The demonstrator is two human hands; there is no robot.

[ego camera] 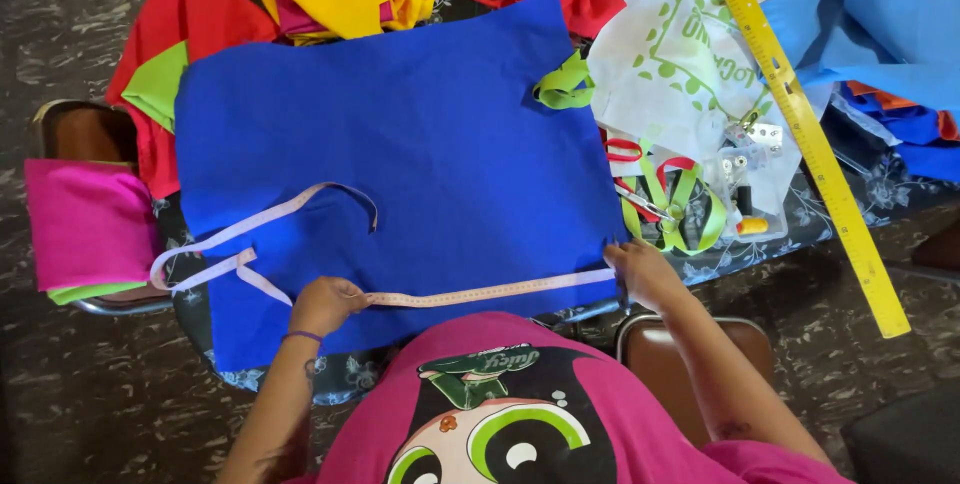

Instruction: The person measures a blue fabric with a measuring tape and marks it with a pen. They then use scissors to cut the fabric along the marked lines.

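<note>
Two hands pin a pale measuring tape [480,294] along the near edge of the blue cloth [400,164] spread on the table [860,199]. I see my left hand [325,304] closed on the tape partway along; my right hand [645,274] pinches its end at the cloth's right corner. The tape's slack loops off the left edge. A yellow ruler [805,134] lies well right, with green ribbons [680,209] just beside the right hand.

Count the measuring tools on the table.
2. A pink tape measure lies stretched along the near edge of the blue fabric, held by the left hand and right hand. A yellow ruler lies diagonally at right. Others may be hidden under cloth.
</note>
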